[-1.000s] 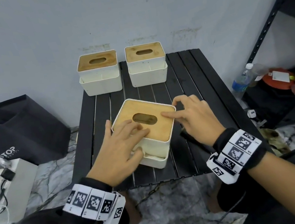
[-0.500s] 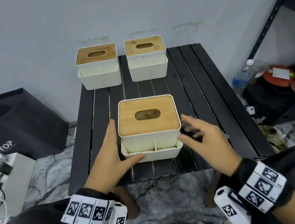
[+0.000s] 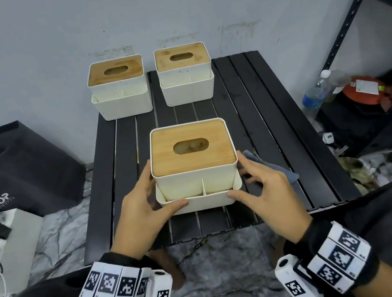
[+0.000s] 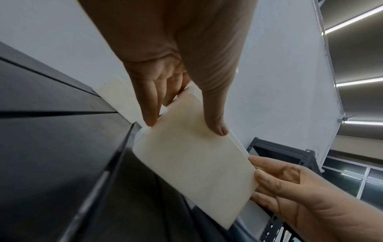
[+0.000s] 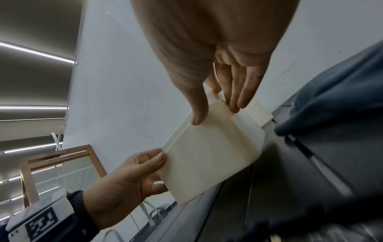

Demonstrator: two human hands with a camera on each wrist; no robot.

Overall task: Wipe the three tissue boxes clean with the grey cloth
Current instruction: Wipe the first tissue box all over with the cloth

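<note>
The near tissue box, white with a wooden lid, sits square on the black slatted table. My left hand grips its front left corner, thumb on the front tray wall and fingers along the left side. At the front right corner my right hand holds it the same way. The grey cloth lies on the table just right of the box, partly behind my right hand, with neither hand on it. Two more tissue boxes stand at the table's far edge by the wall.
A black bag and a white case with cables sit on the floor to the left. On the right are a water bottle, a red round object and a dark metal shelf frame.
The near box has been turned from skewed to square with the table. Both hands came off its lid and now hold its front corners. The cloth has come into view.
</note>
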